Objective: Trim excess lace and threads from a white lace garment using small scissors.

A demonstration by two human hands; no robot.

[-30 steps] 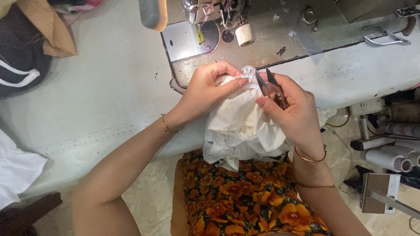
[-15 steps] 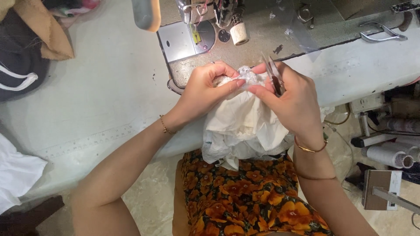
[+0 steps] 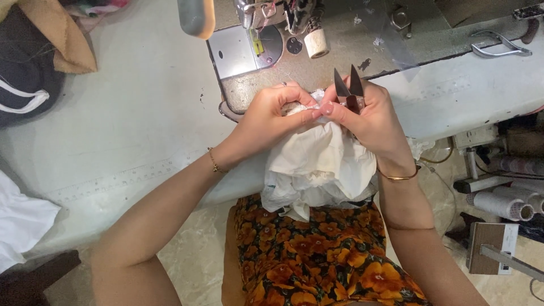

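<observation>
Left hand (image 3: 271, 116): pinching bunched white cotton fabric (image 3: 320, 164). Right hand (image 3: 371, 119): pinching same fabric, gripping small metal thread snips (image 3: 348, 90), blades parted, upright. Behind: grey sewing-machine bed (image 3: 243, 54); pale cork-like cylindrical spool (image 3: 316, 42).

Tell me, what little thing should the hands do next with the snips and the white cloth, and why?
Probably tip the thread snips down to the pinched spot. The right hand holds them with blades open and pointing up, away from the white cloth, while the left hand pinches the cloth's top edge right beside them. Whether a loose thread is there is too small to tell.
</observation>
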